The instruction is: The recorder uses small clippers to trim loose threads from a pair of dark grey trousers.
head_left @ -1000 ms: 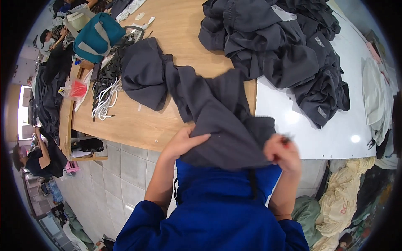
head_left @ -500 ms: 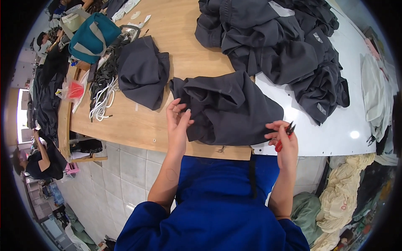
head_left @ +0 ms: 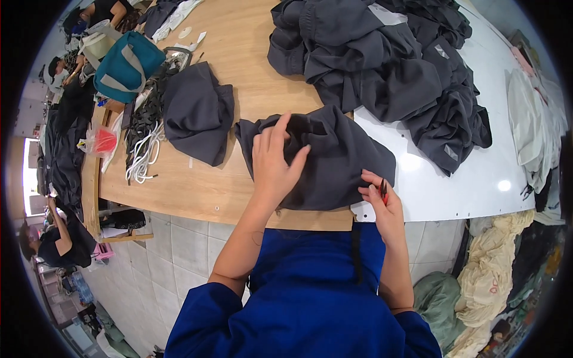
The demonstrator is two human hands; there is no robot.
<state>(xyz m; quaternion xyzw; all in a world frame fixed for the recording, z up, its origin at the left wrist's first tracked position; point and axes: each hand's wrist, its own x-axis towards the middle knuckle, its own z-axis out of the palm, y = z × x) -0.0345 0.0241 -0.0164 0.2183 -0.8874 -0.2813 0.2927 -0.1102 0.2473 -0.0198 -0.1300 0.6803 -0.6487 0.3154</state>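
The wooden worktable (head_left: pixel 197 185) fills the middle of my view, with a white board (head_left: pixel 471 179) butting against its right side. On the far right of the two surfaces lies a big heap of dark grey garments (head_left: pixel 388 59). Straight in front of me, at the near edge of the table, lies the dark grey garment (head_left: pixel 340 161) I am working on; it is bunched and partly folded, its long axis running left to right across me, its right end reaching over onto the white board.

My left hand (head_left: pixel 273 162) rests flat on the left half of this garment, palm down, fingers spread and pointing away from me, pressing the cloth rather than gripping it. My left forearm comes up from the lower edge, bare below a rolled blue sleeve (head_left: pixel 203 316).

My right hand (head_left: pixel 382 206) sits at the garment's near right corner, fingers curled in and pinching the hem, with small thread snips (head_left: pixel 382 190) held in the same grasp, their tips pointing away from me. That wrist is bent inward, the forearm rising almost straight from my body.

To the left lies a second folded dark grey garment (head_left: pixel 197 113), apart from mine. Beyond it are a teal bag (head_left: pixel 128 65), a bundle of white cords (head_left: pixel 143 158) and a small red-filled plastic bag (head_left: pixel 101 142).
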